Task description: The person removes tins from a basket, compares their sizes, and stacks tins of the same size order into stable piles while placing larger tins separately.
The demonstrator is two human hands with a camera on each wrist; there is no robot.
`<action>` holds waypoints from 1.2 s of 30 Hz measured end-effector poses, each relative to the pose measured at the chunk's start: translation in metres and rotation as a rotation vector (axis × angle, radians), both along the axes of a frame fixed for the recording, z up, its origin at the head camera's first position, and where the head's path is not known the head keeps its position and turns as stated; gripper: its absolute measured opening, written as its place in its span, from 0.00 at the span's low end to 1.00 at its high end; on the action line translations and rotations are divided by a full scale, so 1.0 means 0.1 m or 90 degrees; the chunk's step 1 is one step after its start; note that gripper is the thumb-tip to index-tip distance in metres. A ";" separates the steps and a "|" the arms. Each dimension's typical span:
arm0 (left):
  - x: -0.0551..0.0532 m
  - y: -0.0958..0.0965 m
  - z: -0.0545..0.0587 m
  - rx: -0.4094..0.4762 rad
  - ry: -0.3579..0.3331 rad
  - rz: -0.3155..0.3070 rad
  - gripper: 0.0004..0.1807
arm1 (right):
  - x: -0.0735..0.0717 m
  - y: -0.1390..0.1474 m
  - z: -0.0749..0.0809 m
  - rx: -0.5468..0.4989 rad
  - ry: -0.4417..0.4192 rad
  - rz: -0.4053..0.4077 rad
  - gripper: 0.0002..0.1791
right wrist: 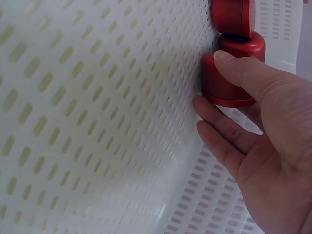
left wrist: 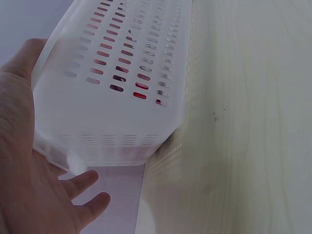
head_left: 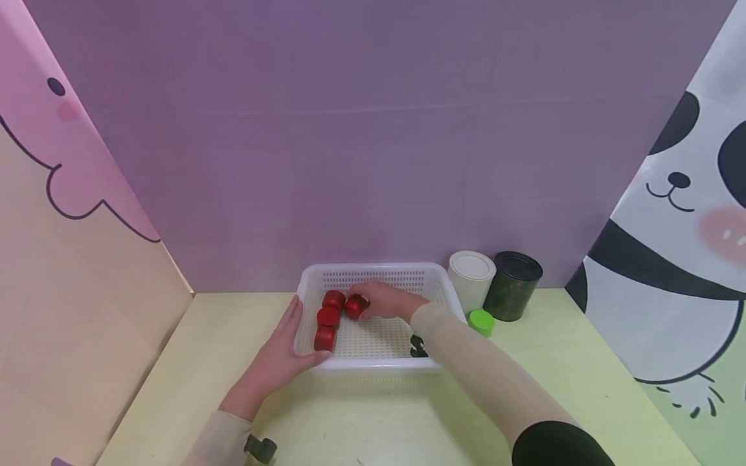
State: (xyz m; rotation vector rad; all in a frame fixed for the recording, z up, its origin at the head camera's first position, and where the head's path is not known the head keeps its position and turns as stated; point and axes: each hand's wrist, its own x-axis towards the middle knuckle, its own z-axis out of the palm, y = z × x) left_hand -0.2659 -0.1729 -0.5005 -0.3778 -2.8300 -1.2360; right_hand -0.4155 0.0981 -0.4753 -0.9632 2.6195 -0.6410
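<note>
A white perforated plastic basket stands on the table with three small red metallic tins inside along its left part, one of them the front tin. My right hand reaches into the basket and pinches another red tin between thumb and fingers, right beside the row. Two more tins show just behind it in the right wrist view. At the basket's front left corner, my left hand holds the rim, its thumb over the front edge and its fingers along the left side.
A white lidded canister and a dark canister with a black lid stand right of the basket. A small green-topped container sits before them. Black pieces lie inside the basket, partly behind the right forearm. A purple wall rises behind.
</note>
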 end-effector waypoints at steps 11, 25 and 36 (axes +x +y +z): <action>0.00 0.00 0.00 -0.003 -0.002 0.003 0.70 | -0.03 0.01 -0.03 -0.014 -0.014 0.024 0.30; 0.02 0.02 0.00 0.005 -0.016 0.010 0.69 | -0.04 0.09 0.08 -0.046 -0.024 0.023 0.24; 0.02 0.02 0.03 -0.001 -0.009 0.007 0.69 | 0.02 0.13 0.27 -0.067 -0.060 0.020 0.22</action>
